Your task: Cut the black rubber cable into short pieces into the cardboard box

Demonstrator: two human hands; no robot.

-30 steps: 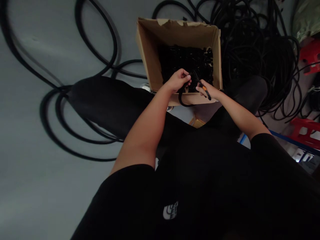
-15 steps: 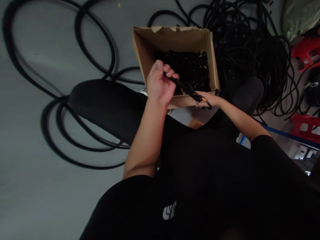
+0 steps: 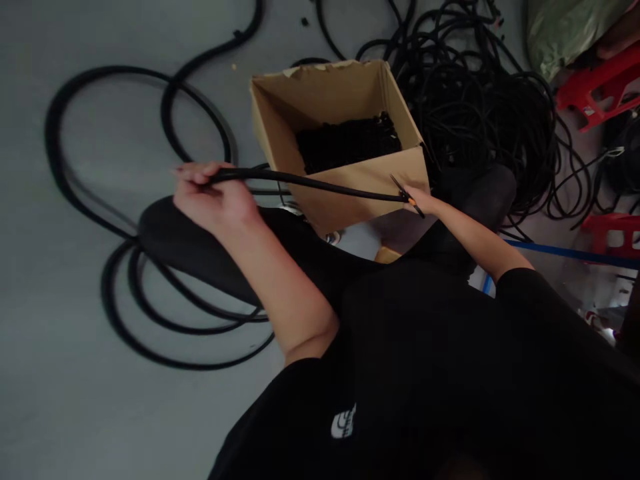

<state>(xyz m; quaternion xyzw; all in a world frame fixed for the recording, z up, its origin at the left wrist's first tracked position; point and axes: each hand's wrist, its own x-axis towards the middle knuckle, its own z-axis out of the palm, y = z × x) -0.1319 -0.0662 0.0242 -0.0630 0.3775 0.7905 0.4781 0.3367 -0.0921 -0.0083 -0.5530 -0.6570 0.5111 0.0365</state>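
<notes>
A black cable (image 3: 320,184) stretches between my two hands, across the near side of an open cardboard box (image 3: 360,187). My left hand (image 3: 215,193), out to the left above my knee, is wrapped round the cable. At the box's near right corner, my right hand (image 3: 419,201) is closed round the cable's other part, together with a thin dark tool that shows a bit of orange; its exact shape is unclear. Inside the box lies a heap of small black pieces (image 3: 350,143).
Loops of thick black cable (image 3: 55,143) lie on the grey floor (image 3: 60,413) at left. A tangled cable pile (image 3: 480,113) is right of the box. Red stools (image 3: 600,83) and a greenish bag (image 3: 565,33) stand at the right.
My left hand has moved left and slightly down, away from the box, and a longer stretch of cable now spans between the hands. The view has shifted a little.
</notes>
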